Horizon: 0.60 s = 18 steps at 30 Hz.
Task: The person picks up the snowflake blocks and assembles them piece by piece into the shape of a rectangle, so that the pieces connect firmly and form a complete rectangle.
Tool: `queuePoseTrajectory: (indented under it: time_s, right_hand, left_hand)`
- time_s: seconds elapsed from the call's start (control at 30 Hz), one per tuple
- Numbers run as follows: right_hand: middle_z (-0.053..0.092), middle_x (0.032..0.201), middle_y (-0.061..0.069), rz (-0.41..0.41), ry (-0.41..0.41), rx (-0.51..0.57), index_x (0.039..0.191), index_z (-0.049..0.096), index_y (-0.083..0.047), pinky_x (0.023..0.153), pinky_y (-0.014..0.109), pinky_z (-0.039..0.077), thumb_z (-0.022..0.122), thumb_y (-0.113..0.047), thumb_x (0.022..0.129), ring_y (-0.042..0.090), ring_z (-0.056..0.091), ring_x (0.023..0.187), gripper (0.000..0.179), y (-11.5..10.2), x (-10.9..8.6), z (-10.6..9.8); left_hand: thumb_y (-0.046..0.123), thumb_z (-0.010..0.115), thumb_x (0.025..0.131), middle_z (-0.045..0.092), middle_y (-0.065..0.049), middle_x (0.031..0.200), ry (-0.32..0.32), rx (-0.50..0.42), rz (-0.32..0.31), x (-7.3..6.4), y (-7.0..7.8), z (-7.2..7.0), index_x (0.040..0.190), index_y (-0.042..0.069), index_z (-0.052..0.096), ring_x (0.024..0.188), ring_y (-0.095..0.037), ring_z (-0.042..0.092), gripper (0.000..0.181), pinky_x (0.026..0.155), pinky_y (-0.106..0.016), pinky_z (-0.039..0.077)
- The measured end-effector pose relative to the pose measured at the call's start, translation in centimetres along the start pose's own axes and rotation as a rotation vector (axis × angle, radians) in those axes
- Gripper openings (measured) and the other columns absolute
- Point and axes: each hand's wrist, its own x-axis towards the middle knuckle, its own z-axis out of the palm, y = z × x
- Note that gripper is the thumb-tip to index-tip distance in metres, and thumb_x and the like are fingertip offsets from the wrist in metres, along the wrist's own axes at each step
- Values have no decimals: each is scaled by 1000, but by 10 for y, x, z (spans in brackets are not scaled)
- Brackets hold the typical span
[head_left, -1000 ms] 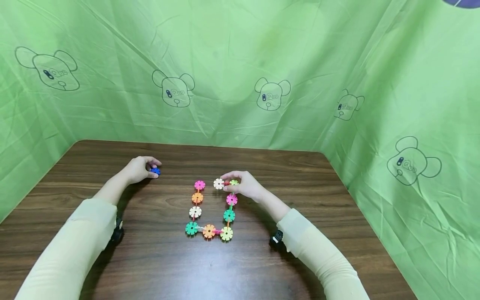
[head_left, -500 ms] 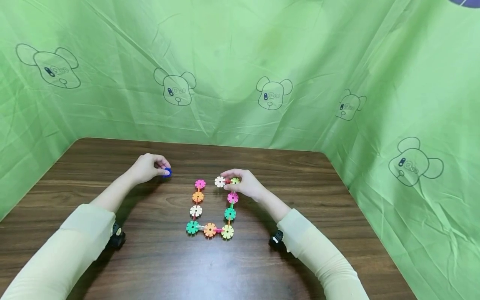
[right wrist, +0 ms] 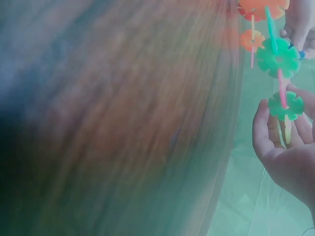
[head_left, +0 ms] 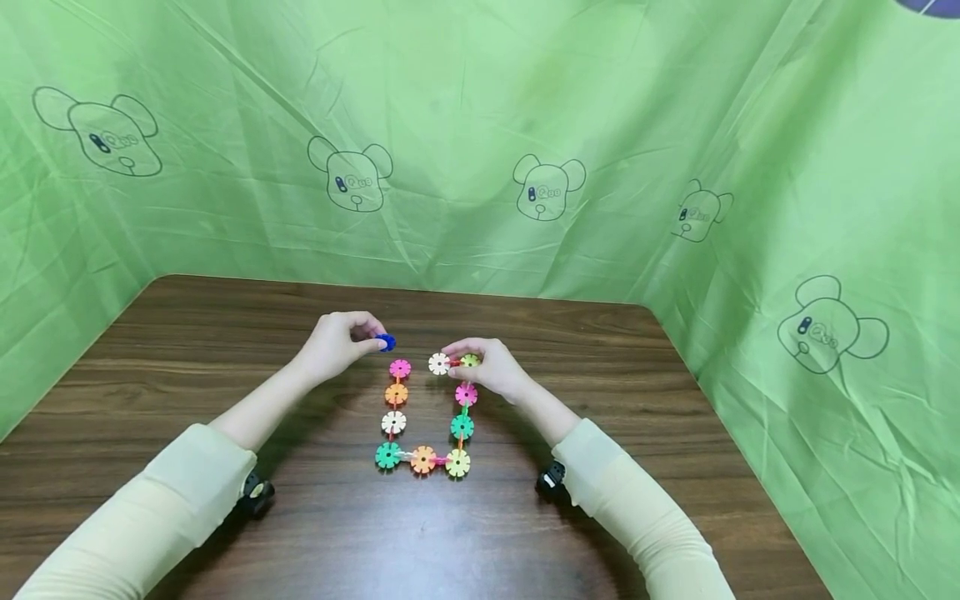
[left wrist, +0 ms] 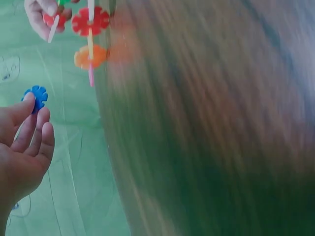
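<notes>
Between thumb and fingertips my left hand [head_left: 336,346] pinches a blue notched snowflake disc [head_left: 387,342]. The disc's face shows in the left wrist view, the blue disc [left wrist: 38,97] tilted at the fingertips. A chain of interlocked snowflake discs lies as an open square; its left end is a pink disc [head_left: 400,368], just below the blue one. My right hand [head_left: 495,367] grips the chain's other end, thumb and fingers around a yellow-green disc [head_left: 469,361]. Left of those fingers sticks out a white disc [head_left: 438,364], joined by a red edge-on disc.
The chain's near side holds a green disc [head_left: 387,455], an orange disc [head_left: 423,460] and a yellow disc [head_left: 458,463]. The brown wooden table [head_left: 450,546] reaches back to a green curtain [head_left: 450,233] printed with bear faces.
My left hand has moved right with the blue disc, from the table's left part to just above the pink end of the chain. The right hand stays at the chain's other end.
</notes>
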Motion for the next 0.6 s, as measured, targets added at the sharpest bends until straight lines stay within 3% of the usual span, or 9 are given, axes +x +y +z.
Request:
queuePoseTrajectory:
  time_s: [0.1, 0.3, 0.6]
  right_hand:
    - [66, 110, 20, 14, 3, 14, 117, 64, 1, 70, 24, 55, 69, -3, 84, 21, 63, 86, 34, 3, 0, -1]
    - [64, 110, 24, -21, 1, 15, 118, 62, 4, 72, 22, 53, 69, 1, 82, 35, 60, 102, 37, 4, 0, -1]
    - [65, 109, 25, -10, 8, 7, 117, 62, 4, 71, 21, 52, 70, 1, 81, 36, 60, 101, 37, 1, 0, -1]
  left_hand:
    - [16, 75, 81, 68, 1, 75, 39, -13, 17, -1, 6, 7, 84, 13, 68, 67, -13, 62, 8, 60, -27, 49]
    - [15, 76, 80, 69, 1, 76, 78, -46, 69, -5, 12, 26, 83, 13, 67, 67, -10, 63, 10, 61, -25, 52]
    - [10, 74, 81, 68, 1, 71, 21, -100, 52, -6, 22, 45, 80, 11, 66, 62, -11, 62, 9, 58, -24, 52]
